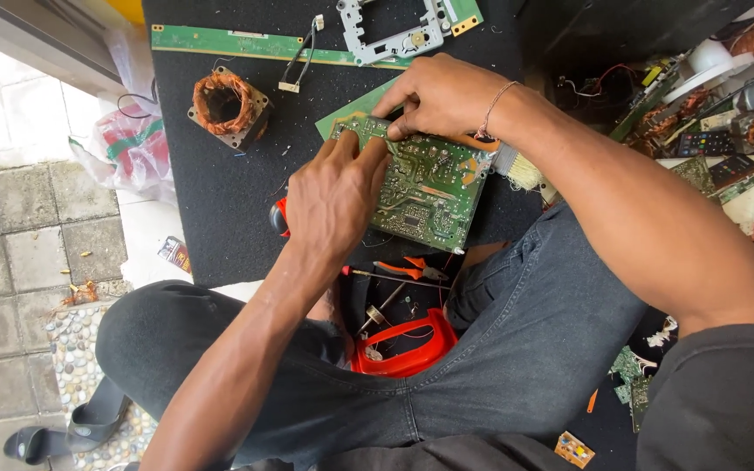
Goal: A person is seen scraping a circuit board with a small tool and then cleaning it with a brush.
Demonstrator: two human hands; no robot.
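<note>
Broadly, a black felt-like work mat (220, 201) carries everything, with a person seated at its near edge in dark grey jeans.

Green rectangular circuit board (425, 187), solder side up: lies tilted near the mat's near edge, partly overhanging it above the lap.

Left hand (333, 196): rests on the board's left edge, fingers curled together and pressing down on the board's corner; a red-handled tool (279, 216) shows beneath the palm, though whether the hand grips it cannot be told.

Right hand (438, 96): sits on the board's far edge, fingers bunched and pinching at something on the board near the left fingertips; the pinched part is too small to tell. A thin bracelet circles the wrist.

Long narrow green circuit strip (220, 41): along the mat's far edge.

Copper wire coil in a square metal frame (227, 105): toward the mat's left edge, well apart from the board.

Red plastic tub (403, 349): below the near edge, between the knees.

Orange-handled pliers (412, 269): just beyond the tub.
</note>
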